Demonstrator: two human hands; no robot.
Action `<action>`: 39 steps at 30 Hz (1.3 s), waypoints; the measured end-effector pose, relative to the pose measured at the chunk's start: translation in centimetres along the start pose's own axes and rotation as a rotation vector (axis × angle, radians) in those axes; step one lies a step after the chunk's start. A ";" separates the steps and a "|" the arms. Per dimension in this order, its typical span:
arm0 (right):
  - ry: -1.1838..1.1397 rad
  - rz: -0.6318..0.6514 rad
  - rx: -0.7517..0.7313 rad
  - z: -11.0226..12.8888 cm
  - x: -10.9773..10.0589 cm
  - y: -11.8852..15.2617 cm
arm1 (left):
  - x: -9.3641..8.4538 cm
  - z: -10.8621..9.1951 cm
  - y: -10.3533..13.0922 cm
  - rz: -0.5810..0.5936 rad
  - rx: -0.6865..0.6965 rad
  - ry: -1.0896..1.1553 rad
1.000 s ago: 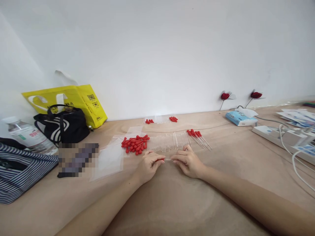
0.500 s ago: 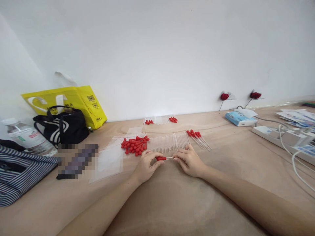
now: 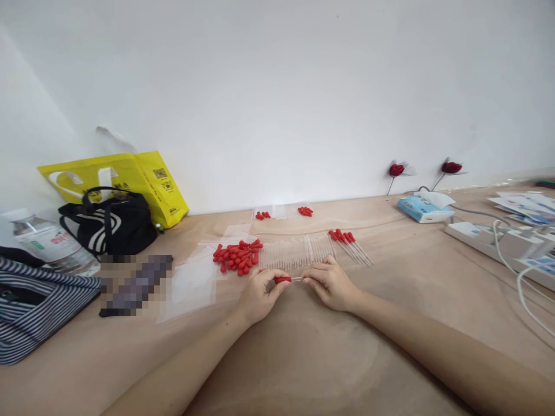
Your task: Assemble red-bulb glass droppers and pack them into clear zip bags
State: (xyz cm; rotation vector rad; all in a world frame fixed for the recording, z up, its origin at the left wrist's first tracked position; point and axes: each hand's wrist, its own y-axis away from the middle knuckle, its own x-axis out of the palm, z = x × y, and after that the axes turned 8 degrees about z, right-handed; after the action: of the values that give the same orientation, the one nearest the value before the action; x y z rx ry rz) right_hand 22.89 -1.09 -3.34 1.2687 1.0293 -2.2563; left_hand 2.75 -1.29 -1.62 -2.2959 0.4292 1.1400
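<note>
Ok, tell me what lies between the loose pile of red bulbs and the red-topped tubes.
A row of clear tubes lies between the pile of red bulbs and the red-topped tubes, as the head view shows.

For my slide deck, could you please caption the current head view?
Left hand grips a red bulb; right hand holds its glass tube.
</note>
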 end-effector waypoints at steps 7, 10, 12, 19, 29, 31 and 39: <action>0.154 0.062 0.026 -0.5 -1.7 0.0 | -0.2 0.9 -0.1 -0.054 -0.004 -0.027; 0.171 -0.106 0.249 -2.2 -2.2 0.1 | -0.6 1.6 -0.3 -0.183 -0.074 -0.152; 0.189 -0.244 0.481 -3.7 -2.5 0.1 | -1.0 2.1 -0.5 -0.276 -0.169 -0.279; 0.337 -0.195 0.763 -6.7 -2.4 0.3 | -2.2 3.5 -0.9 -0.294 -0.388 -0.493; 0.398 -0.148 0.775 -6.5 -2.1 0.0 | -2.3 4.1 -0.8 -0.245 -0.402 -0.599; 0.413 -0.109 0.805 -6.3 -2.3 -0.2 | -2.5 4.1 -0.8 -0.240 -0.416 -0.613; 0.523 0.082 0.870 -5.5 -2.7 -1.8 | -2.5 4.3 -0.7 -0.231 -0.417 -0.643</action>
State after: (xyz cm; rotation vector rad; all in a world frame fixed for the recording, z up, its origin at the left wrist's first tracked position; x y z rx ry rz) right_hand 26.45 4.01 -2.13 2.2672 0.0419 -2.4326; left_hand -1.13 1.98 -1.52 -2.0552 -0.3379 1.8675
